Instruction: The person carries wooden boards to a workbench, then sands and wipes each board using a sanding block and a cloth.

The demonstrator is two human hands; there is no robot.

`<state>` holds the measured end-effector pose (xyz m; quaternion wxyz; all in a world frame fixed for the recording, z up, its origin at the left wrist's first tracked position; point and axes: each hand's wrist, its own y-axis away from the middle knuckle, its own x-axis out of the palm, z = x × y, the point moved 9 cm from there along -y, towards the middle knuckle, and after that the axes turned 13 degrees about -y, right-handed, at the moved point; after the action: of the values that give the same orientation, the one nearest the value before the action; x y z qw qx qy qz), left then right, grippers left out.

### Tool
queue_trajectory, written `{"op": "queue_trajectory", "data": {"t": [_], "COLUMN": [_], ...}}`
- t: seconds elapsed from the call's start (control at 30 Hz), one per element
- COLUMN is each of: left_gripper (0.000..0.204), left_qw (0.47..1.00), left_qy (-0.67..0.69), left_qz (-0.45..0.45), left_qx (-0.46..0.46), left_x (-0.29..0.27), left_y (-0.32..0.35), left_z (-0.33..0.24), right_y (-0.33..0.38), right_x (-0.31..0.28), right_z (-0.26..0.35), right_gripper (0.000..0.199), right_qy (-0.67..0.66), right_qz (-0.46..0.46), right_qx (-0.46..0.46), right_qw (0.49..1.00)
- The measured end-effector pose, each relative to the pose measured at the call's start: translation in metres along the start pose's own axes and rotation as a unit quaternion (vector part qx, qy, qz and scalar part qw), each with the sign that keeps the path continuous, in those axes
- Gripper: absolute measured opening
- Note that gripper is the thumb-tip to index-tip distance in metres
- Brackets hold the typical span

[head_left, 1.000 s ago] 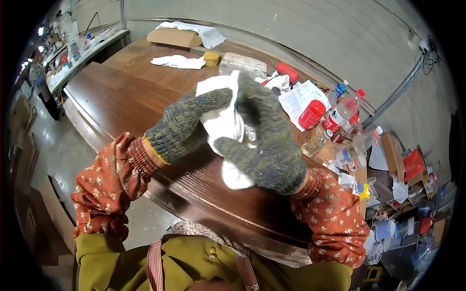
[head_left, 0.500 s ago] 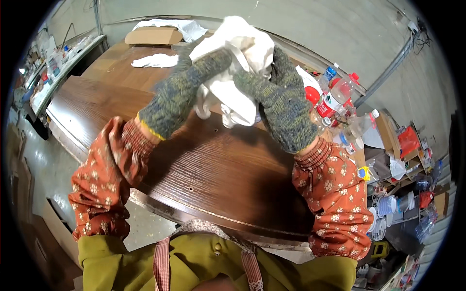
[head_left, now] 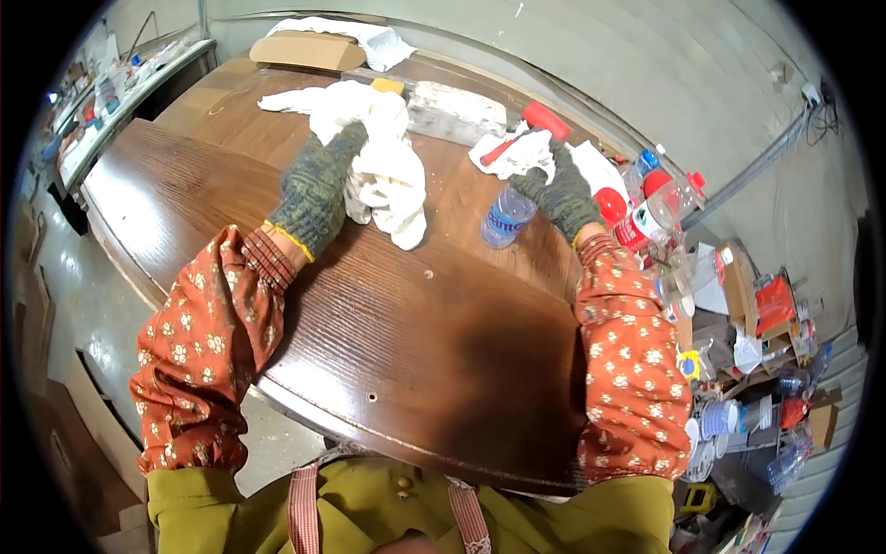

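Note:
Both my hands wear grey-green knitted gloves. My left hand (head_left: 323,189) is closed on a crumpled white cloth (head_left: 388,175), which spreads over the far part of the brown wooden panel. To the right, my right hand (head_left: 561,194) reaches out with thumb and fingers apart. Its fingertips are at a smaller white rag (head_left: 531,155) and close to a red cylindrical object (head_left: 544,120); whether they touch these I cannot tell. Just left of this hand stands a clear plastic container with a blue label (head_left: 506,220). The glossy brown panel (head_left: 397,314) lies before me.
A whitish block (head_left: 457,111) and a yellow piece (head_left: 388,86) lie at the back, near a cardboard piece (head_left: 309,52). Clear plastic bottles (head_left: 660,208) crowd the right edge, with cluttered shelves beyond. A long bench (head_left: 129,106) runs at the far left.
The white cloth, bunched up between both hands before, is now lowered to the left in my left hand. My right hand has let go of it and moved right, beside the labelled container.

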<state>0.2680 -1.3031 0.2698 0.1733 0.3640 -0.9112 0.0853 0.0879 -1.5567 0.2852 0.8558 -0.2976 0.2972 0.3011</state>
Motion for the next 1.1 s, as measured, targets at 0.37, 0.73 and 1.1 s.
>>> {"op": "queue_trajectory", "data": {"t": [0.37, 0.73, 1.1], "left_gripper": [0.034, 0.034, 0.049], "left_qw": [0.999, 0.995, 0.997], "left_qy": [-0.019, -0.093, 0.001], "left_qz": [-0.01, -0.011, 0.002], "left_qx": [0.027, 0.044, 0.082], "left_x": [-0.016, -0.016, -0.019], "left_y": [-0.003, -0.001, -0.009], "left_z": [-0.006, -0.011, -0.007], "right_y": [-0.006, 0.069, 0.102], "right_x": [-0.029, -0.08, 0.023], "right_z": [0.055, 0.211, 0.198], "right_gripper": [0.036, 0.047, 0.061], "right_qy": [-0.017, -0.302, -0.61], "right_qz": [-0.149, 0.1, 0.221], "right_qx": [-0.177, -0.152, 0.057], "right_qw": [0.973, 0.936, 0.759]}}
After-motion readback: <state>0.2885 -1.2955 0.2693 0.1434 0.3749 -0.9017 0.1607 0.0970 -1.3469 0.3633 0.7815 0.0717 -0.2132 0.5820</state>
